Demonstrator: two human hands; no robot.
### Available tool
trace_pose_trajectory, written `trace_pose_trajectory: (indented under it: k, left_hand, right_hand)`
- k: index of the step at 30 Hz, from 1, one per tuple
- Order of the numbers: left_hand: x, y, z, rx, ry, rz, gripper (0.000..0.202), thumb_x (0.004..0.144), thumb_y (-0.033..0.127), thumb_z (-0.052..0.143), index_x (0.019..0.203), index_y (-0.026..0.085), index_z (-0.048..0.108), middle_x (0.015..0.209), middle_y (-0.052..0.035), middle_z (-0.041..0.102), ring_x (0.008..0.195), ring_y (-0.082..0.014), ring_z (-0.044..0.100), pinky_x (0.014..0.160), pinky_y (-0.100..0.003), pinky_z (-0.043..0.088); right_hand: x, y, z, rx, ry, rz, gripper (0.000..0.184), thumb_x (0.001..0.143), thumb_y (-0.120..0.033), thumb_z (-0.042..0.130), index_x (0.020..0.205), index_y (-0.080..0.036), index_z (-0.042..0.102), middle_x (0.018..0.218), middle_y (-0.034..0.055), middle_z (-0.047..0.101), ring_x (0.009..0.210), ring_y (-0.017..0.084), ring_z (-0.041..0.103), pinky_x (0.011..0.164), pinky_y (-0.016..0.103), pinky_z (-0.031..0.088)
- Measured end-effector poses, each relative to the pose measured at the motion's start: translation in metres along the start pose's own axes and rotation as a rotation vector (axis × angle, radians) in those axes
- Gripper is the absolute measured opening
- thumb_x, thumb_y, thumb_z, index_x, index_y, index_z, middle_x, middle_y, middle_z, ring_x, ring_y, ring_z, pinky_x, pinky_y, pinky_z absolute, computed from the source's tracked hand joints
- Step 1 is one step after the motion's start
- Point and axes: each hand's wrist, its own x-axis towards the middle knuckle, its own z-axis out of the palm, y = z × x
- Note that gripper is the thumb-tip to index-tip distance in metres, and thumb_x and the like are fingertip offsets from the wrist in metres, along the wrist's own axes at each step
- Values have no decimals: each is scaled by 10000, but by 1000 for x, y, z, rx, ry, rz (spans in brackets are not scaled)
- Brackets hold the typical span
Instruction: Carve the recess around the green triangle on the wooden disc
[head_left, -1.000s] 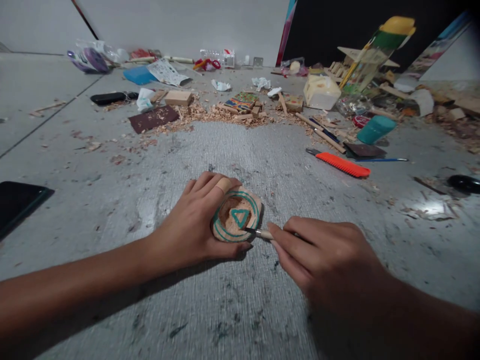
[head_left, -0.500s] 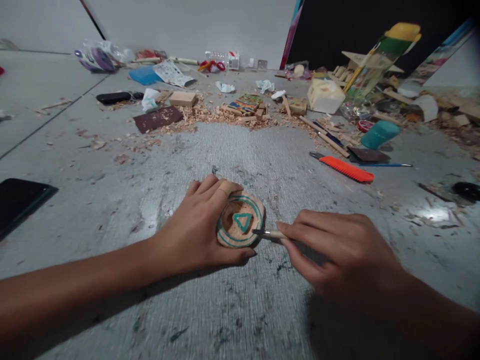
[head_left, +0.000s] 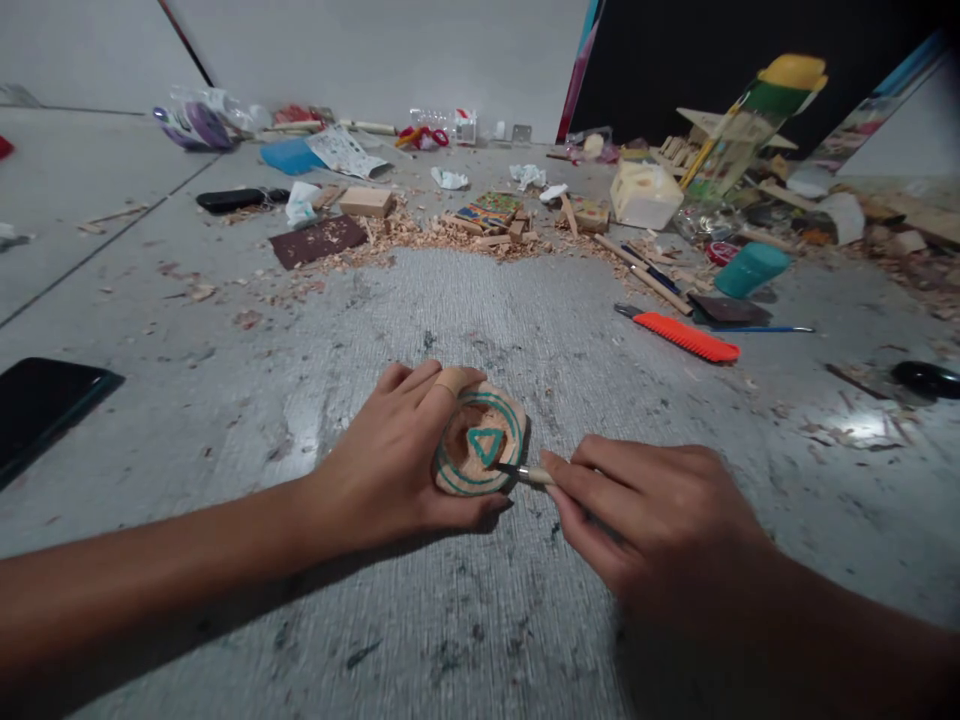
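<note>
The right hand point(head_left: 645, 525) has slid closer, gripping a little tool point(head_left: 525, 472); the left hand point(head_left: 397, 465) is clamping the wood disc point(head_left: 480, 450).

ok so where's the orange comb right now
In the head view the orange comb lies on the grey floor to the right, beyond the right hand, just in front of the teal cup.
</note>
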Motion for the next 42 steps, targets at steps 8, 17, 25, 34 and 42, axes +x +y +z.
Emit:
trace_pose_trajectory:
  k: [8,17,25,34,42]
  left_hand:
    - [1,-3,0,-79,-9,-114,839,688,701,783,1288,218,451,1168,-110,702,1071,-384,666,956,-533,426]
    - [3,0,-2,-87,-10,-76,859,675,693,802,1282,222,419,1173,-106,689,1072,-361,644,931,-496,411]
    - [1,1,-3,-42,-5,-20,836,684,611,817,1279,203,394,1178,-105,675,1087,-355,637,933,-484,391]
    - [2,1,-3,-69,-22,-117,819,702,641,802,1265,188,415,1119,-103,711,1031,-350,665,935,-483,390]
    - [3,2,-2,-78,-20,-149,853,657,675,821,1252,177,465,1134,-93,707,1017,-341,658,928,-472,389]
  right_hand:
    - [3,5,7,92,57,49,186,962,-152,574,1049,-146,739,761,1,674,603,108,586,520,281,378]
    - [8,16,-6,158,10,102,171,910,-143,608,981,-186,758,711,-11,672,588,104,591,530,259,366]
    - [9,9,-3,129,7,36,195,917,-116,587,1011,-172,749,714,-13,667,563,108,551,505,293,349]
    - [3,-2,8,51,58,-6,179,991,-128,547,1039,-109,719,815,33,696,650,134,621,528,316,394]
    - [8,7,-1,107,62,88,159,929,-151,598,992,-169,743,717,-5,663,588,130,598,511,309,378]
